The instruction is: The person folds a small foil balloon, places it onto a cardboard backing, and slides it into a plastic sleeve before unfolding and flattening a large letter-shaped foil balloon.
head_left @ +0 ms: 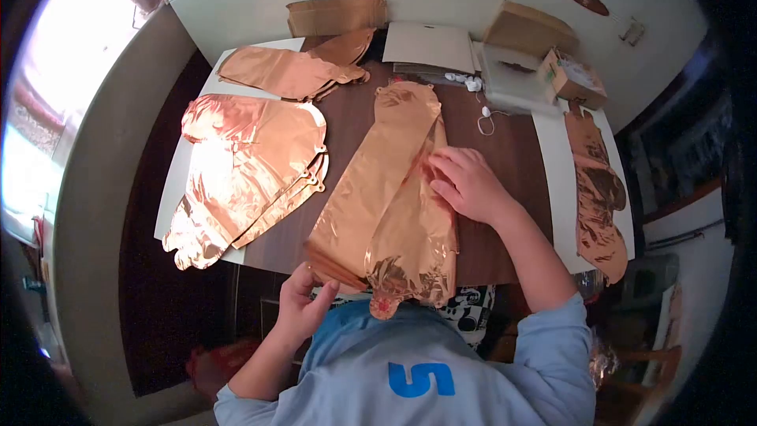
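Observation:
A rose-gold foil balloon (363, 170), flat and folded lengthwise, lies in front of me with its lower end reaching the table's near edge. A small tab with a red mark (384, 305) sticks out at that end. My left hand (306, 300) is at the lower left corner, closed on the foil's edge, its fingers partly hidden beneath. Over the right side rests my right hand (469, 181), fingers stretched out and touching the shiny surface. To the left lies a stack of flat foil balloons (260, 158) with tabs along its right edge.
More folded foil (284, 71) lies at the back left, and a long foil piece (595, 189) along the right edge. At the back are a pale flat box (427, 46), clear plastic packaging (516, 83), a white cord (485, 113) and a small cardboard box (579, 83).

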`<state>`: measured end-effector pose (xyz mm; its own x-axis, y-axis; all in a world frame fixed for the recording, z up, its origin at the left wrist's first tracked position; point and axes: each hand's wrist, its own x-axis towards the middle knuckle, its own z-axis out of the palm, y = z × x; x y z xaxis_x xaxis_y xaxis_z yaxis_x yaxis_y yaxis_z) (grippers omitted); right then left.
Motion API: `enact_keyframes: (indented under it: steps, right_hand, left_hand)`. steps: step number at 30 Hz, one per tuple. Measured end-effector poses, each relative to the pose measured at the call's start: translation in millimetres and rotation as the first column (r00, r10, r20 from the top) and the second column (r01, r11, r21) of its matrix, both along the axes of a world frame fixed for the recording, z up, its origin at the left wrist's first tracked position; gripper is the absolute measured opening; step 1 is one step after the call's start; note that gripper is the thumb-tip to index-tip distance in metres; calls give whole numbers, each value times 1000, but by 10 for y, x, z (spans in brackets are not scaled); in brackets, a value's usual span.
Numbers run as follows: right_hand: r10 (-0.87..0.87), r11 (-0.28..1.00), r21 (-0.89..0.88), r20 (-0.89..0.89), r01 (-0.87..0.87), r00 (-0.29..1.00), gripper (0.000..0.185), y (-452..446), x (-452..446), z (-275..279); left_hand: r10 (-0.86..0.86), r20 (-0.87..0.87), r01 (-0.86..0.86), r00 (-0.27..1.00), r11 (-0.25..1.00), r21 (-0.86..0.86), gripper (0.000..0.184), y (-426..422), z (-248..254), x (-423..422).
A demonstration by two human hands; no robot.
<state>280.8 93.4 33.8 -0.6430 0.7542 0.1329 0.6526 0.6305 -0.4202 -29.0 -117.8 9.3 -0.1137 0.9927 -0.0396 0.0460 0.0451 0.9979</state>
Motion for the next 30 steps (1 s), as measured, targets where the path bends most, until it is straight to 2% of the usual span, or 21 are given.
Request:
enact_keyframes:
  steps: [1, 4, 7, 10, 13, 16, 19, 21, 22, 23, 24, 25, 28, 30]
  right_hand:
    - [-9, 999, 49, 12, 9, 1000, 63, 49, -7, -43]
    - [-23, 991, 136, 76, 12, 997, 66, 59, -59, -160]
    - [-35, 992, 125, 108, 22, 994, 71, 36, -65, -192]
    - [-32, 995, 100, 124, 20, 992, 75, 22, -57, -207]
    - [-40, 992, 124, 148, 22, 988, 77, 32, -38, -236]
    - [-34, 992, 128, 147, 15, 989, 77, 21, -45, -224]
    - [-28, 991, 134, 142, 9, 989, 77, 21, -40, -221]
    - [-24, 991, 131, 145, 5, 989, 77, 25, -40, -210]
    - [-21, 992, 124, 148, 2, 989, 78, 24, -45, -186]
    - [-17, 993, 118, 150, 0, 988, 78, 26, -48, -173]
    - [-16, 993, 121, 150, -2, 989, 78, 32, -42, -186]
    - [-14, 992, 124, 149, -4, 989, 79, 37, -32, -211]
    - [-17, 993, 117, 143, 0, 990, 79, 38, -24, -222]
    - [-17, 994, 113, 142, 1, 990, 79, 41, -22, -218]
  left_hand:
    - [-31, -97, 38, 995, 997, 67, 12, 30, -5, -11]
    - [-96, -38, 98, 995, 994, 52, 10, 131, 149, 27]
    - [-320, -6, 313, 947, 922, 228, 7, 293, 297, 13]
    - [-535, -138, 548, 833, 767, 333, 7, 530, 349, 191]
    - [-545, -492, 731, 679, 565, 382, 8, 689, 348, 468]
    - [-561, -616, 824, 553, 478, 304, 10, 775, 211, 624]
    - [-662, -483, 818, 572, 504, 278, 14, 884, 187, 567]
    - [-675, -379, 772, 633, 590, 237, 18, 986, 283, 449]
    - [-675, -326, 747, 662, 630, 212, 19, 1054, 333, 369]
    - [-601, -373, 700, 707, 669, 249, 27, 1160, 308, 279]
    - [-412, -590, 642, 694, 725, 249, 34, 1275, 306, 199]
    - [-197, -763, 579, 615, 770, 268, 42, 1352, 284, 153]
    - [-114, -872, 521, 476, 835, 175, 57, 1490, 51, 136]
    - [-130, -913, 581, 386, 804, 131, 64, 1503, -35, 207]
